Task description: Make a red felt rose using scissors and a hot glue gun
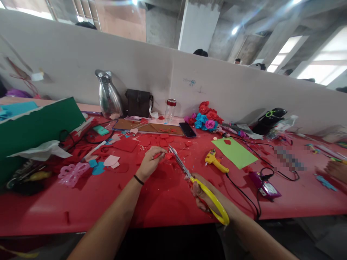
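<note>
The fingers of the left hand [149, 163], in the middle of the frame, are closed in a pinch on a small red piece [157, 155]. Where this piece ends is hard to tell, because red scraps lie behind it. Such a light pinch probably suits a thing so small. The fingers of the right hand [202, 193], at lower centre, are wrapped around the handles of the scissors [192, 179]. The blades point up and leftward, near the left fingertips, an angle which seems to spare the wrist; how wide they stand apart cannot be told.

On the red bench [162, 209], the yellow glue gun [212, 157] lies right of centre, perhaps so that the right hand can reach it easily. Its cord runs down toward the lower right. Beside it lies a light green sheet [238, 155].

Farther, at upper centre, the dark phone [187, 129] and the bunch of paper flowers [207, 119] rest toward the back, maybe to leave the front for the forearms. The metal jug [108, 95] stands upright near the partition [146, 61], presumably out of the elbows' way.
</note>
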Demonstrator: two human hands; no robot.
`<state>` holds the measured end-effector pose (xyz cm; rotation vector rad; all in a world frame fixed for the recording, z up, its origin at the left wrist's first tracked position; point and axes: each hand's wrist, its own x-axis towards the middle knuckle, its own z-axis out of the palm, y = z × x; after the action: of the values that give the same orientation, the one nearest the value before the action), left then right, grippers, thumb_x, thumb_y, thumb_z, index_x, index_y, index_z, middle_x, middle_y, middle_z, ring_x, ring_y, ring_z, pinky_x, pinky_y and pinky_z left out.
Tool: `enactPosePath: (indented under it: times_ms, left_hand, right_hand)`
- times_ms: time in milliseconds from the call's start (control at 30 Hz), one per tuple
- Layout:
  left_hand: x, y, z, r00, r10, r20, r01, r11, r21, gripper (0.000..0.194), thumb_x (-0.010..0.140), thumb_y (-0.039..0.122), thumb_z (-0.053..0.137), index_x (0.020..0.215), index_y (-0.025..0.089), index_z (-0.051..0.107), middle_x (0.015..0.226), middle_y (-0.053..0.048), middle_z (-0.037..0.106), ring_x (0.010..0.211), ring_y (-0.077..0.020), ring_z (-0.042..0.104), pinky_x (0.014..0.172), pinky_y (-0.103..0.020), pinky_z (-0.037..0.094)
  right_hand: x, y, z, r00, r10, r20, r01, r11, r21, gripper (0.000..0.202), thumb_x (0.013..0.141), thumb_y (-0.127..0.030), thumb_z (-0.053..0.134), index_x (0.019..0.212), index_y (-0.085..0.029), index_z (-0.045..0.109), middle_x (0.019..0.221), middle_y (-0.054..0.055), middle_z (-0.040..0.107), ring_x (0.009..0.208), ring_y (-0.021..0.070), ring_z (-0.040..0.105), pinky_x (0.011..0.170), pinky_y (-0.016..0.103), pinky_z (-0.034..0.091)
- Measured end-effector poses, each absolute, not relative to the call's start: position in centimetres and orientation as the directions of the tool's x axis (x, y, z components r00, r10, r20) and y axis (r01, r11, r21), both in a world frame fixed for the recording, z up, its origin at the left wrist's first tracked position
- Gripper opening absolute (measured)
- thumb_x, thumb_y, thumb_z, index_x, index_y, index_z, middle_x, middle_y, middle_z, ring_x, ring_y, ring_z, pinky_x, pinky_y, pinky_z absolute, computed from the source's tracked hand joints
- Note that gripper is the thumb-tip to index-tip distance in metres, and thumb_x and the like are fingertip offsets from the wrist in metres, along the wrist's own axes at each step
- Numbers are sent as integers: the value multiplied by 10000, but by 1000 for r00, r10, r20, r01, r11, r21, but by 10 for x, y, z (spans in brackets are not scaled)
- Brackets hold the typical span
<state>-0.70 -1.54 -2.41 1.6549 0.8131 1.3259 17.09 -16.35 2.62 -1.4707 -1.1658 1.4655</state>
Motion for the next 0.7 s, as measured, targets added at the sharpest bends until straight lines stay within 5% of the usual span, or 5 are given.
enactPosePath:
  times_ms: [700]
  left_hand:
    - [-7,-15,-26,252,892,375,-76,-369,926,67,716,262,664,702,203,694,738,-36,612,800,-198,531,805,-324,397]
  right_hand:
    - [177,-159,40,-11,929,-371,314,-349,-883,601,619,-726,528,935,-221,445,526,-124,364,254,24,290,263,163,196]
